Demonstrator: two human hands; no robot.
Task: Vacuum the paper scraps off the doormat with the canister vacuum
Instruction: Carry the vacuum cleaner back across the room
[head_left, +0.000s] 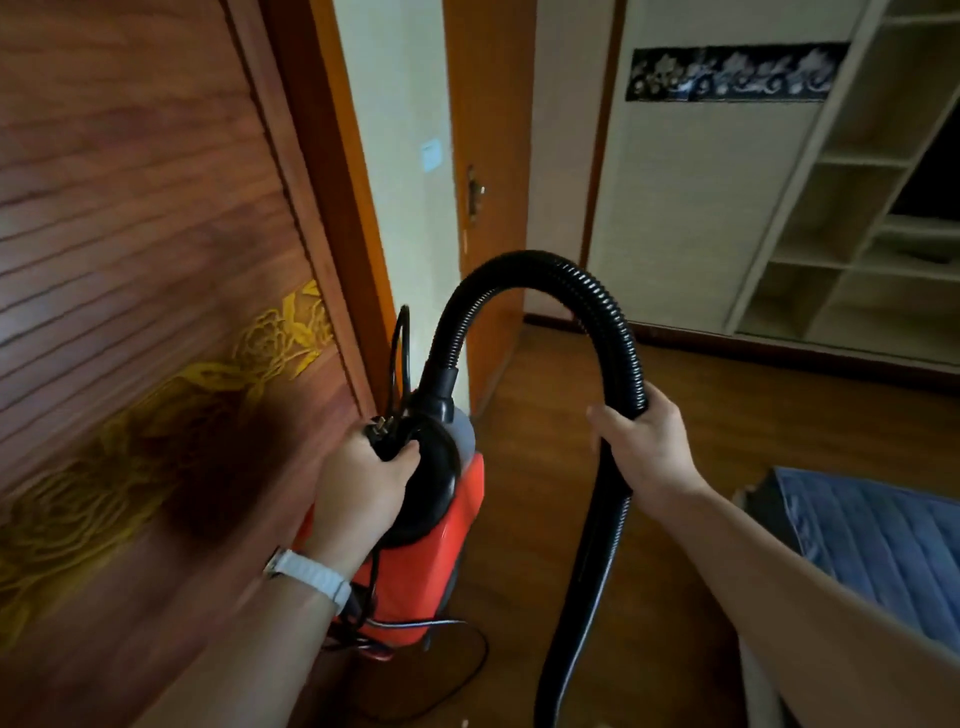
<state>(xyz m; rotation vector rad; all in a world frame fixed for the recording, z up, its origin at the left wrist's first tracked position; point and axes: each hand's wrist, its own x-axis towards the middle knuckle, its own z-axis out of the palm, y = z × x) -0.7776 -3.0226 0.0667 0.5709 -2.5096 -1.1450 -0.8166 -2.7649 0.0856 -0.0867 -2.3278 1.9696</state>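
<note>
Canister vacuum (436, 525): red body with black top, carried above the wooden floor (701, 415), long axis near upright, hose end up, base down
Hose (592, 291): black, ribbed, rises from the canister top, arches over to the right, then hangs down past the right hand to the bottom edge
Left hand (363, 483): fingers (405, 452) wrapped around the black top handle together with the plug (382, 423) and cord; white watch band on the wrist
Right hand (641, 441): fingers closed around the hose on its descending side, thumb toward the canister
Surroundings: carved wooden door (156, 260) at left, blue mat (872, 530) at lower right, well apart from the canister
Paper scraps: cannot tell
</note>
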